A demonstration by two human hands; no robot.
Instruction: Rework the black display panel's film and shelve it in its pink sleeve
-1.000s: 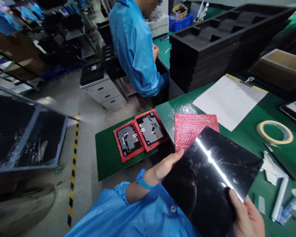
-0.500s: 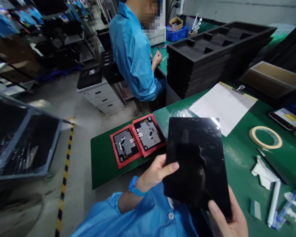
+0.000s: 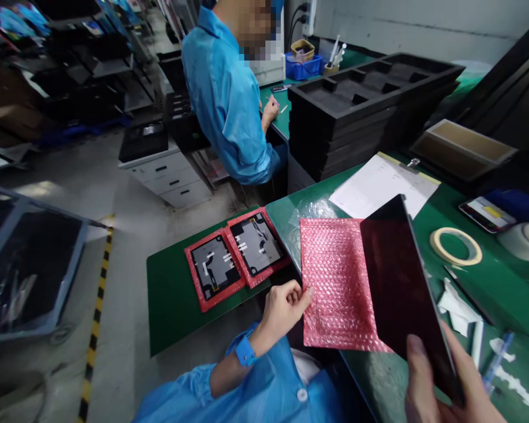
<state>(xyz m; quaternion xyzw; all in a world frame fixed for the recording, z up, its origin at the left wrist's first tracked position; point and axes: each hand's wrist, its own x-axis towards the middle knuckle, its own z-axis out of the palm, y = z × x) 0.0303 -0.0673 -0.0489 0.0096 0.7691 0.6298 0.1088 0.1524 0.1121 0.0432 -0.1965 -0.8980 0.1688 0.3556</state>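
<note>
A glossy black panel (image 3: pixel 403 288) stands tilted on edge in my right hand (image 3: pixel 441 385), which grips its near corner with the thumb on the dark face. A pink bubble-wrap bag (image 3: pixel 337 282) lies flat on the green table (image 3: pixel 489 282) just left of the panel. My left hand (image 3: pixel 284 305) rests at the bag's left edge, fingers curled against it. It wears a blue wristband.
Two panels in red bubble wrap (image 3: pixel 235 255) lie on a lower green shelf to the left. A clipboard with paper (image 3: pixel 381 185), a tape roll (image 3: pixel 456 245), a phone (image 3: pixel 485 212) and paper scraps sit on the table. Black foam trays (image 3: pixel 361 111) are stacked behind. A person in blue (image 3: pixel 229 100) works nearby.
My right hand has turned the black panel from flat-facing to edge-on and moved it right, uncovering the pink bag. My left hand let go of the panel and now touches the bag's edge.
</note>
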